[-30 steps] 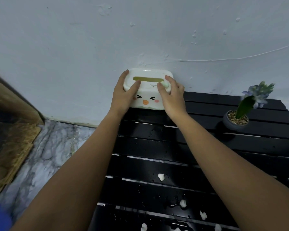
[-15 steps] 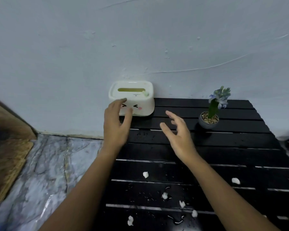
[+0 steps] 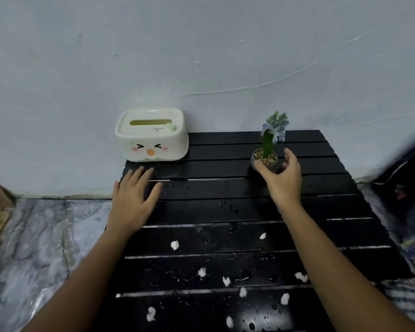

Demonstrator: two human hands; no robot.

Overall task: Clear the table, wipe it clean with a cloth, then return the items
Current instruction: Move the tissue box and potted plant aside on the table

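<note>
A black slatted counter (image 3: 225,207) stands against a pale wall (image 3: 201,56), wet with droplets and scattered with small white scraps (image 3: 175,245). At its far left corner sits a cream tissue box (image 3: 151,136) with a cartoon face, against the wall. Toward the far right stands a small potted plant (image 3: 265,156), upright, with a blue flower. The left hand (image 3: 132,200) hovers flat and spread over the counter's left edge, just in front of the box, holding nothing. The right hand (image 3: 282,179) curls open around the pot, fingers (image 3: 290,156) at its right side and thumb at its left; whether they grip it I cannot tell.
</note>
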